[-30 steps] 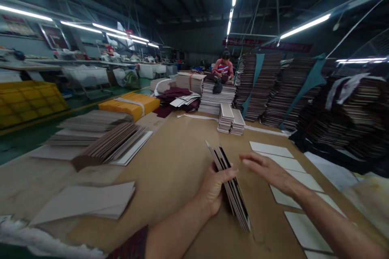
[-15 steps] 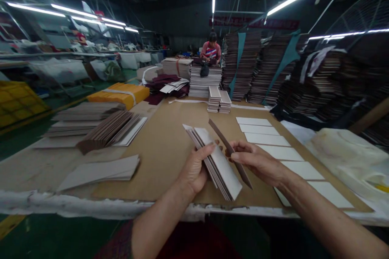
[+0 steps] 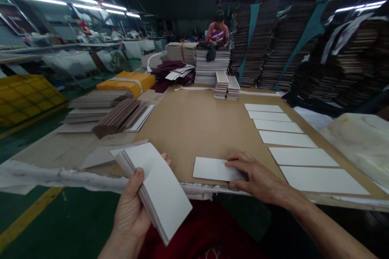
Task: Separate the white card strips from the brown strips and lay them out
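Note:
My left hand (image 3: 132,208) grips a stack of thin white board panels (image 3: 164,190), thumb on top and fingertips showing past the far edge. The stack is tilted in front of the table's near edge. My right hand (image 3: 258,178) holds the right end of a single white board panel (image 3: 209,168), which lies flat at the near edge of the brown table sheet (image 3: 194,125). Its thumb is at the near side and its fingers rest over the top. To the right, several white panels (image 3: 287,139) lie in an overlapping column running away from me.
Brown and grey panels (image 3: 118,119) are piled on the left, beside a yellow bundle (image 3: 129,83). Two small panel stacks (image 3: 221,83) stand at the back. Tall dark stacks (image 3: 255,44) and a person (image 3: 218,32) are beyond. Cloudy plastic (image 3: 361,141) lies at right.
My left hand has moved left and nearer with the stack. My right hand has laid the separated panel flat, white side up, near the table's front edge. The view has shifted slightly.

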A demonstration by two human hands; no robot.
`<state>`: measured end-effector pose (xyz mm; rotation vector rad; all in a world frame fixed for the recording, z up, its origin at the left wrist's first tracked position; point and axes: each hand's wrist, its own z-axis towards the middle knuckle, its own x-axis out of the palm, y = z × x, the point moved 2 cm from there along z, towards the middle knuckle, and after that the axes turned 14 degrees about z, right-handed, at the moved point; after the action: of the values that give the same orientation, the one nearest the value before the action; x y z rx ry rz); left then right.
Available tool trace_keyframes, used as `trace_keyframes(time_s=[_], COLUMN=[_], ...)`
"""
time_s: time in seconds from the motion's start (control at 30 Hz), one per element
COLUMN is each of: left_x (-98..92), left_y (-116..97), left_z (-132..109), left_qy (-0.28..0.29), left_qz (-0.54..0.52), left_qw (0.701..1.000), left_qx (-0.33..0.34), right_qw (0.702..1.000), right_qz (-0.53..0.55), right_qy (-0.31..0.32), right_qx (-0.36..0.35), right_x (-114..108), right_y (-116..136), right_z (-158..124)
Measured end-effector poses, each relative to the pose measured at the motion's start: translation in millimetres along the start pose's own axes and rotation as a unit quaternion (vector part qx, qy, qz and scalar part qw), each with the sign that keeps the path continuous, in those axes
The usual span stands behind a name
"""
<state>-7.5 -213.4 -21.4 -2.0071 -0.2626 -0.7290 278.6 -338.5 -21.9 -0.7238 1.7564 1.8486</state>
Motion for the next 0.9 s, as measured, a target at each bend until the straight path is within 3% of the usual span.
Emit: trace_keyframes(time_s=[0.23, 0.37, 0.47, 0.57, 0.73, 0.9], left_x=[28.0, 52.0, 68.5, 79.7, 84.5, 78.6], left_y=[17.8, 29.0, 38.2, 46.7, 55.1, 55.5], left_z=[-7.6, -10.5, -9.7, -9.6, -12.6, -15.2], left_qy=[-0.019, -0.011, 0.007, 0.014, 0.018, 0.032], left_qz=[0.033, 0.062, 0.089, 0.124, 0.15, 0.119], left_qw=[0.999, 0.998, 0.996, 0.991, 0.986, 0.992], left_qx=[-0.027, -0.019, 0.02, 0.055, 0.069, 0.024], right_qw=[0.999, 0.988, 0.952, 0.931, 0.927, 0.914], right_qz=[0.039, 0.133, 0.301, 0.365, 0.369, 0.397], right_qy=[0.007, -0.079, -0.044, -0.012, -0.013, 0.028], right_qx=[-0.003, -0.006, 0.022, 0.027, 0.064, 0.079], right_x=[-1.1, 10.3, 23.5, 31.8, 36.5, 25.7], right_y=[-1.6, 30.8, 60.9, 78.0, 76.1, 71.6], right_z=[-4.3, -11.6, -13.7, -8.9, -3.2, -11.7])
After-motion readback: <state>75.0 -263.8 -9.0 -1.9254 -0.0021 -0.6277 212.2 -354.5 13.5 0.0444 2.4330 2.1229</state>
